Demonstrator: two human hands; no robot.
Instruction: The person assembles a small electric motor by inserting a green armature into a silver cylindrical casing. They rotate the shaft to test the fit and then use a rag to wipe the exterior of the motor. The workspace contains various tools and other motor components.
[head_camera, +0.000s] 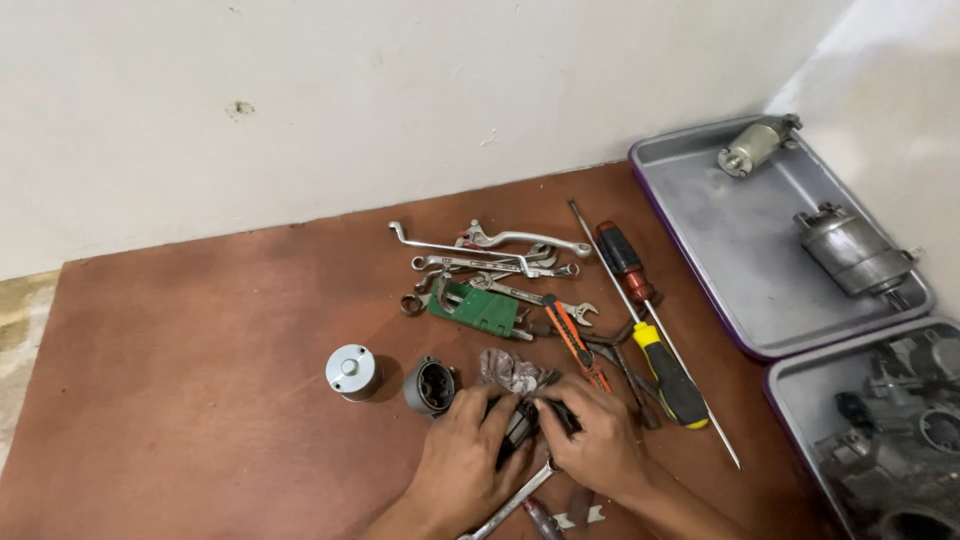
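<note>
My left hand (462, 462) and my right hand (598, 438) are both closed around a small dark metal part (524, 424) low on the brown board (200, 350). The fingers cover most of the part. A crumpled grey rag (510, 368) lies just above the hands. To the left of my left hand lies an open round grey housing (431, 386), and further left stands a silver cylindrical cap (352, 372). A wrench (512, 503) lies under my wrists.
A pile of wrenches (490, 262), a green tool holder (478, 308), an orange utility knife (576, 342) and two screwdrivers (668, 372) lie beyond the hands. Two grey trays at right hold motor parts (856, 250) and an engine casing (900, 440). A white wall (300, 100) borders the board.
</note>
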